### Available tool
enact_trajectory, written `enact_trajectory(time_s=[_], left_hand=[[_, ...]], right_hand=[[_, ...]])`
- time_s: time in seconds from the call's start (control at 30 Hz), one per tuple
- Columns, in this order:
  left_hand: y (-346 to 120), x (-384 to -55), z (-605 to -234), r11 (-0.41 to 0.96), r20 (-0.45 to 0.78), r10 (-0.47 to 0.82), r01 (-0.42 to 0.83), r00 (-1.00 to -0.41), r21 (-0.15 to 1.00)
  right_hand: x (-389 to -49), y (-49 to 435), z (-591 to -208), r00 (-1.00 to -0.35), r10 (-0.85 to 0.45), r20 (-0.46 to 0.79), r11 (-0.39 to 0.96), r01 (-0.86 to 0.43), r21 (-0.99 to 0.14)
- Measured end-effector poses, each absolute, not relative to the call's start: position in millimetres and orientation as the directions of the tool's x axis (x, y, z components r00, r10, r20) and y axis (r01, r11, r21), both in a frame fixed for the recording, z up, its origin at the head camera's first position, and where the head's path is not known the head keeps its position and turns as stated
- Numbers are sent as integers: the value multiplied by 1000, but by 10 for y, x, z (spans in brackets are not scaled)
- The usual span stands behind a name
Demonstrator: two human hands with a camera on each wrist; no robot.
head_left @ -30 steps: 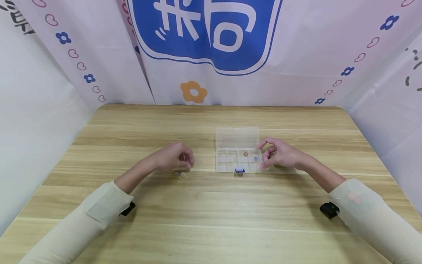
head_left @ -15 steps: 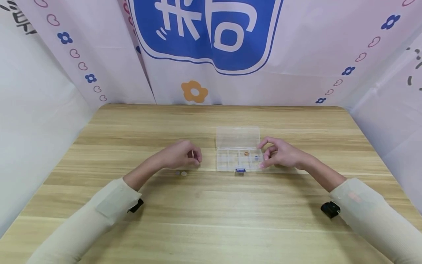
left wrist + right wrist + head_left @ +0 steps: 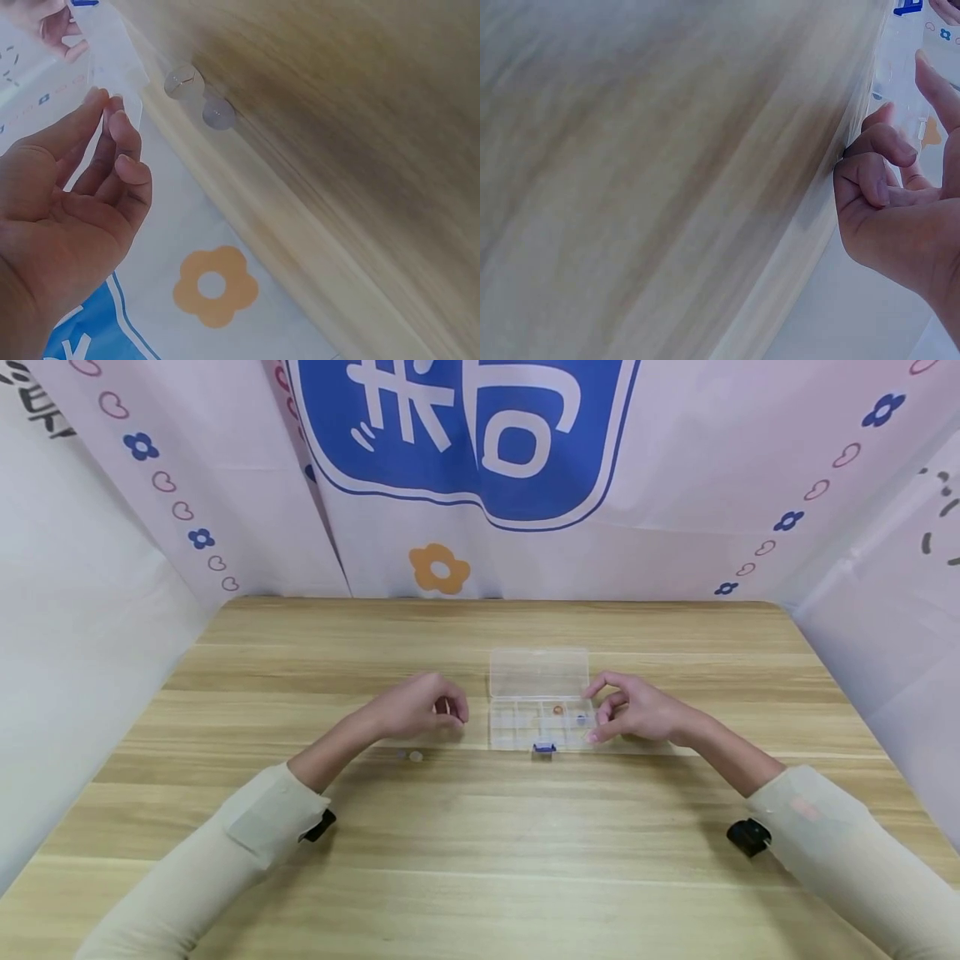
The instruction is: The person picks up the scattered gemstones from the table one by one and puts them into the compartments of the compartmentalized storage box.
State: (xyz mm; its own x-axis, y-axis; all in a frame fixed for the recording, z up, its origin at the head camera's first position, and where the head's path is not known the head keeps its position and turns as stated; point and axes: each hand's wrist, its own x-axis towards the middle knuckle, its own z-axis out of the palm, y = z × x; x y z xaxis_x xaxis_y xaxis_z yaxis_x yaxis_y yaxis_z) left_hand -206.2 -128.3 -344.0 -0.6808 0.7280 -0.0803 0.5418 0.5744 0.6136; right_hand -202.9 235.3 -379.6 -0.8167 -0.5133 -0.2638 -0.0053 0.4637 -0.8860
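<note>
A clear compartment box [image 3: 504,720] lies on the table with its lid [image 3: 538,673] folded back and a blue latch [image 3: 543,747] in front. One compartment holds a small orange ring-like piece [image 3: 557,710], another a small blue piece [image 3: 581,719]. My right hand [image 3: 645,711] holds the box's right end between thumb and index finger. Left of the box, my left hand [image 3: 415,706] pinches with thumb and fingertips pressed together; what lies between them is mostly hidden. Below it on the table sit two small round translucent beads [image 3: 184,82], side by side.
The wooden table [image 3: 480,860] reaches back to a white printed cloth [image 3: 675,477] with a blue emblem and an orange flower. Black wrist cameras [image 3: 748,837] hang under both sleeves.
My left hand has moved right and slightly away from the body, from over the two beads toward the box. The right hand stays at the box's right end.
</note>
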Motion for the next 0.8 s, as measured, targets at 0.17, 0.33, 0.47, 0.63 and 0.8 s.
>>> enact_trajectory(time_s=[0.17, 0.33, 0.47, 0.63, 0.8], left_hand=[[-1262, -2058, -3446, 568, -74, 735, 553, -674, 610], [-1237, -2057, -3443, 571, -67, 733, 558, -677, 603], [-1225, -2052, -3426, 559, -57, 738, 562, -672, 609], [-1211, -2054, -3406, 537, -22, 745, 579, -667, 614], [-1175, -2063, -3387, 539, 7, 736, 592, -677, 599]], right_hand=[[-2030, 2355, -3797, -816, -515, -264, 465, -7, -885], [-2034, 2354, -3801, -817, -514, -263, 467, -10, -884], [-2036, 2357, -3804, -817, -512, -265, 469, -8, -883], [-2039, 2357, -3807, -817, -511, -266, 468, -5, -884], [-2042, 2352, -3806, -818, -509, -267, 467, -2, -884]])
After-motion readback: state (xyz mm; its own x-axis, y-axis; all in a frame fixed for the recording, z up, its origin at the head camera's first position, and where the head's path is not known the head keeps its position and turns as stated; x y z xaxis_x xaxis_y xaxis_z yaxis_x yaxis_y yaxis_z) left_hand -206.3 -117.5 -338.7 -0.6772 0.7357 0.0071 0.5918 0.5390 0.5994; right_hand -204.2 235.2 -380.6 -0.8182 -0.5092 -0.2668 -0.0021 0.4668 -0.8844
